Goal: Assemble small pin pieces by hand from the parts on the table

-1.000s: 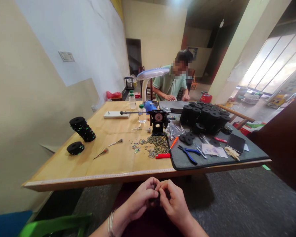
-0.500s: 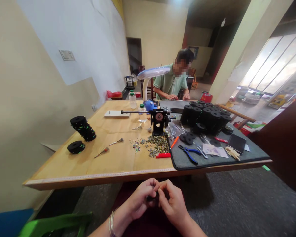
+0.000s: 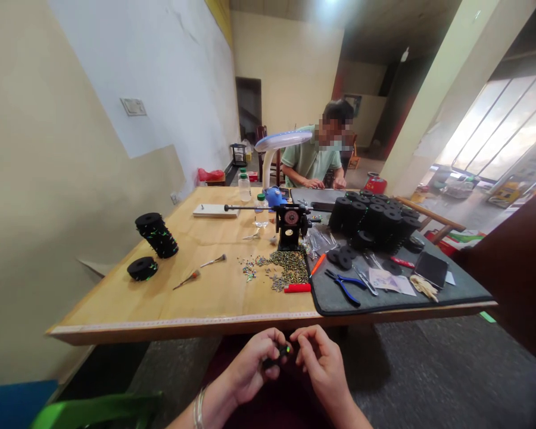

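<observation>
Below the table's front edge, my left hand [image 3: 261, 360] is closed around a small dark round piece, which looks like a black foam spool [image 3: 274, 359]. A bright green-yellow speck shows at its edge. Just to the right is my right hand [image 3: 319, 360], thumb and fingers pinched together, a small gap away from the left. Whatever the pinch may hold is too fine to see. On the tabletop beyond lie a heap of small metal fittings [image 3: 290, 266] and a red stick-like piece [image 3: 297, 288].
A black winder with a dial [image 3: 290, 226] stands mid-table by a lamp [image 3: 282, 140]. Stacked black foam spools [image 3: 375, 217] and blue pliers [image 3: 346, 286] rest on the grey mat [image 3: 335, 305]. More spools [image 3: 156, 235] stand left. Across sits a person [image 3: 315, 158].
My hands have parted slightly, the right moving right from the left. The green-yellow speck now shows on the dark piece. The camera view has shifted a little.
</observation>
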A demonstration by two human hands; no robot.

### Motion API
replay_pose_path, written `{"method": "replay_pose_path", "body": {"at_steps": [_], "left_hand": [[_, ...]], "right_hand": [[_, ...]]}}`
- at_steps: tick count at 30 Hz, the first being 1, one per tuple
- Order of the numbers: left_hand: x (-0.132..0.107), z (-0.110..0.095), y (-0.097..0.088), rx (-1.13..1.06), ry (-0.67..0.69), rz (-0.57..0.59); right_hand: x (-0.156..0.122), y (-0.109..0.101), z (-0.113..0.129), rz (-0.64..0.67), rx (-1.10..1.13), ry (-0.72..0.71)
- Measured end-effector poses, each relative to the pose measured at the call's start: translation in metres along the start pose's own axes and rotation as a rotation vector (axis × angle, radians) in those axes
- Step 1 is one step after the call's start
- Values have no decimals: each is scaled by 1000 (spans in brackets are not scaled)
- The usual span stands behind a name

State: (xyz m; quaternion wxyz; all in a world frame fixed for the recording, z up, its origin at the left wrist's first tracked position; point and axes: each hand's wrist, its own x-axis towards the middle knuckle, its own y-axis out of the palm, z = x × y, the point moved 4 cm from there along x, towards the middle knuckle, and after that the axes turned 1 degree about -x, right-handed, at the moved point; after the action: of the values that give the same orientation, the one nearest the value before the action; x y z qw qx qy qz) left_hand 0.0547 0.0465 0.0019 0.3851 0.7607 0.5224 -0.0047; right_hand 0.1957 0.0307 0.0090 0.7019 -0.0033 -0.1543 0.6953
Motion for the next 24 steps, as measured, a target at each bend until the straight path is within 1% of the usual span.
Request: {"method": "replay_pose_path", "body": {"at_steps": [5,7,10,14,19,24], "left_hand": [[-3,-8,-4,-22,51,-28],[-5,-13,-7,-25,86,-38],[-11,-21,-12,-36,126,-64],[-20,-28,-18,-72,160,-78],[-27,-30,-27,-138,177,-65],[-30,-31,-34,-195,180,-40]], "right_hand": [[17,-10,1,-49,-236,-139],[28,-11,3,-46,-339,-200],[47,-8,7,-7,-508,-257],[73,2,18,72,-692,-312],[103,22,30,198,-869,-300],[128,42,33,273,-937,-306]]}}
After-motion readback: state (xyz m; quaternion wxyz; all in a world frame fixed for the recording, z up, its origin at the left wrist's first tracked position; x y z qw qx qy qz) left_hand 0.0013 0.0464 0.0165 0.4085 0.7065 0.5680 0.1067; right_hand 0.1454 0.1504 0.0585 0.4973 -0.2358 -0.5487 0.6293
